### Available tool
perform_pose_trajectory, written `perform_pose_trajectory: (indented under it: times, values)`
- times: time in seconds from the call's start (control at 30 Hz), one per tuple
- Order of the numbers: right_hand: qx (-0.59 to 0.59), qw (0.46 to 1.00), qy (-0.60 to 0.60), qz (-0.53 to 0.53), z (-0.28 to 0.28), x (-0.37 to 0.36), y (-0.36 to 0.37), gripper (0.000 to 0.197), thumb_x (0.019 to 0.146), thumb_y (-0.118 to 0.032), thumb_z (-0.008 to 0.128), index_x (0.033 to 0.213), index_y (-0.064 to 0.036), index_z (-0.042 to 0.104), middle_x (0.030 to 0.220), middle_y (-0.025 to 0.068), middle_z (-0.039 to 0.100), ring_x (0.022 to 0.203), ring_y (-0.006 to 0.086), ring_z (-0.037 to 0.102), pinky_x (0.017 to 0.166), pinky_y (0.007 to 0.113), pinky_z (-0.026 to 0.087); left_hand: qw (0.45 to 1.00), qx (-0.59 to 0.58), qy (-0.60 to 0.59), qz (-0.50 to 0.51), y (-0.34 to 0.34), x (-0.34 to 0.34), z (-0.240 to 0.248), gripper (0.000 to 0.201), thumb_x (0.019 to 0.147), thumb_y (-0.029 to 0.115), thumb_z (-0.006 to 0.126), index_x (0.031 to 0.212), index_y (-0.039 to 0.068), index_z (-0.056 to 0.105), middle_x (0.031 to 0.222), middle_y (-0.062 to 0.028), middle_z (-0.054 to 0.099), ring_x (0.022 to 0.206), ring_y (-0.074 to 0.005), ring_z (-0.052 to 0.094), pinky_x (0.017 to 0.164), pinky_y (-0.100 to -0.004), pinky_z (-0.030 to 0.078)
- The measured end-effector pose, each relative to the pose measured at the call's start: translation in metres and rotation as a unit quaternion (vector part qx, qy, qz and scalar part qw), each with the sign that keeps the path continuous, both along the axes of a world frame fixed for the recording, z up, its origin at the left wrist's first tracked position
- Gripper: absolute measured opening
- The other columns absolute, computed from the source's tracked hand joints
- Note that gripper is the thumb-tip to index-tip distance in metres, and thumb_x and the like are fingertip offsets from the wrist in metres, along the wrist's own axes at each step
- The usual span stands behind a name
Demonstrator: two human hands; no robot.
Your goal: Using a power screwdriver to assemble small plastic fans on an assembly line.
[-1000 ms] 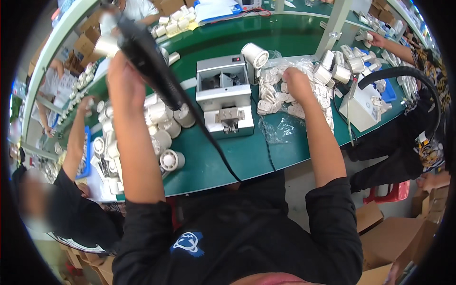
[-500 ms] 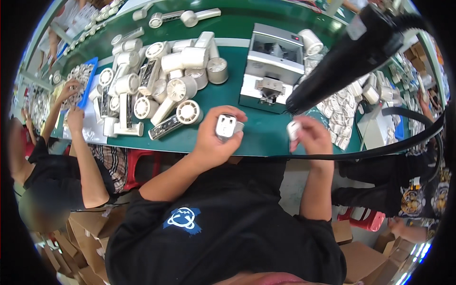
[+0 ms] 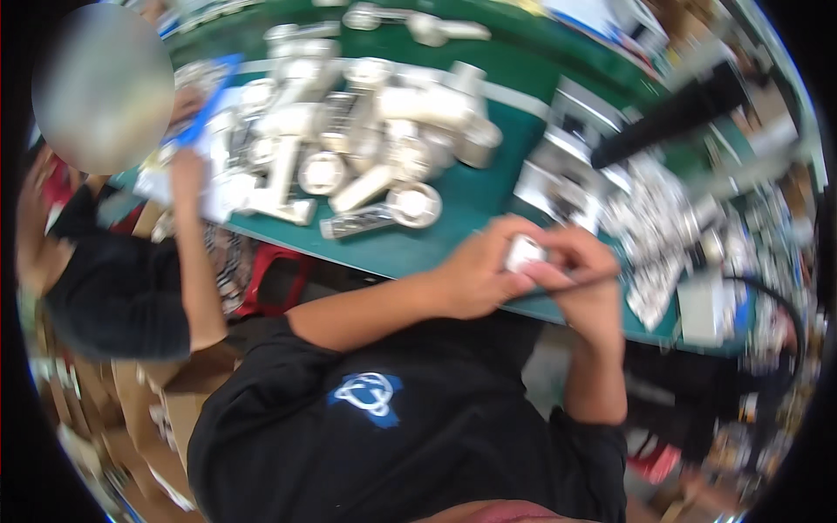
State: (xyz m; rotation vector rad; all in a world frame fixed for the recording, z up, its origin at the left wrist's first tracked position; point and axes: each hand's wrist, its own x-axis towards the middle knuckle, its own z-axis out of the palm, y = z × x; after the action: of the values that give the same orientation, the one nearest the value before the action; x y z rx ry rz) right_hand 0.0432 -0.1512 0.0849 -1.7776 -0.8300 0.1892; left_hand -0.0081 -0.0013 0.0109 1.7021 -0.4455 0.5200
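Note:
Both my hands meet in front of the table's near edge, around a white plastic housing [image 3: 525, 254] with a rounded end. My left hand [image 3: 475, 272] is wrapped about it from the left. From the other side my right hand [image 3: 586, 266] reaches in, its thumb and fingers closed in a pinch at the housing. The small white plastic piece in that pinch is mostly hidden by fingers and blur. Left of my hands lies a pile of white handheld fan bodies [image 3: 418, 105]; the closest one [image 3: 413, 206] has a round grille head and an uncovered handle.
A grey-and-white bench machine [image 3: 571, 166] stands beyond my right hand. A black tube [image 3: 671, 113] slants over the table near it. Small white parts in clear plastic [image 3: 654, 218] lie at the right. A co-worker [image 3: 122, 288] sits at the left by a blue tray [image 3: 209, 100].
My hands have come together: the left moved right with the housing, and the right moved to meet it with the small white piece. The view has tilted and blurred.

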Motion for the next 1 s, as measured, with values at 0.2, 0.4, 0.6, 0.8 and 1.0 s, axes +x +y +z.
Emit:
perform_pose_trajectory:
  times: [0.2, 0.4, 0.6, 0.8, 1.0]
  values:
    - [0.352, 0.872, -0.270, -0.206, 0.040, 0.067, 0.047, 0.060, 0.073, -0.005, 0.068, 0.124, 0.0019, 0.038, 0.118, 0.0148, 0.048, 0.108, 0.0210, 0.045, 0.092, 0.031, 0.036, 0.995, -0.007, 0.067, -0.069, 0.001, -0.004, 0.006, 0.038, 0.083, 0.021, 0.049, 0.115, 0.002, 0.039, 0.108, -0.0157, 0.045, 0.099, -0.0279, 0.047, 0.088, -0.0341, 0.036]
    - [0.369, 0.927, -0.050, -0.047, 0.048, 0.075, 0.045, 0.053, 0.078, 0.000, 0.054, 0.126, 0.0053, 0.034, 0.077, 0.0102, 0.055, 0.070, 0.0162, 0.053, 0.074, 0.030, 0.044, 0.999, -0.021, 0.047, 0.018, -0.005, -0.002, 0.012, 0.035, 0.084, 0.026, 0.051, 0.110, 0.004, 0.044, 0.103, -0.0157, 0.051, 0.094, -0.0341, 0.050, 0.081, -0.0382, 0.041]
    - [0.372, 0.924, 0.046, -0.073, 0.046, 0.058, -0.003, 0.041, 0.087, -0.021, 0.053, 0.120, 0.0010, 0.039, 0.066, 0.0040, 0.044, 0.056, 0.0116, 0.041, 0.052, 0.024, 0.039, 0.998, 0.036, 0.033, -0.045, 0.009, 0.007, -0.002, 0.059, 0.078, 0.053, 0.054, 0.110, 0.004, 0.048, 0.107, -0.0157, 0.054, 0.098, -0.0338, 0.053, 0.083, -0.0375, 0.043]
    - [0.310, 0.944, -0.015, -0.109, 0.042, 0.059, 0.000, 0.036, 0.086, -0.017, 0.048, 0.112, 0.0045, 0.038, 0.063, 0.0077, 0.046, 0.052, 0.0171, 0.046, 0.052, 0.032, 0.043, 0.990, -0.132, 0.008, -0.057, 0.012, 0.019, -0.009, 0.070, 0.079, 0.057, 0.054, 0.118, 0.001, 0.039, 0.087, -0.0045, 0.051, 0.075, -0.0098, 0.048, 0.065, -0.0230, 0.040]
    - [0.312, 0.945, 0.003, -0.098, 0.025, 0.071, 0.016, 0.031, 0.082, -0.011, 0.052, 0.105, 0.0044, 0.039, 0.061, 0.0098, 0.048, 0.051, 0.0178, 0.049, 0.051, 0.031, 0.044, 0.995, -0.092, -0.009, -0.042, 0.003, 0.021, -0.025, 0.071, 0.079, 0.059, 0.053, 0.118, 0.002, 0.039, 0.083, -0.0037, 0.048, 0.072, -0.0112, 0.045, 0.062, -0.0238, 0.038]
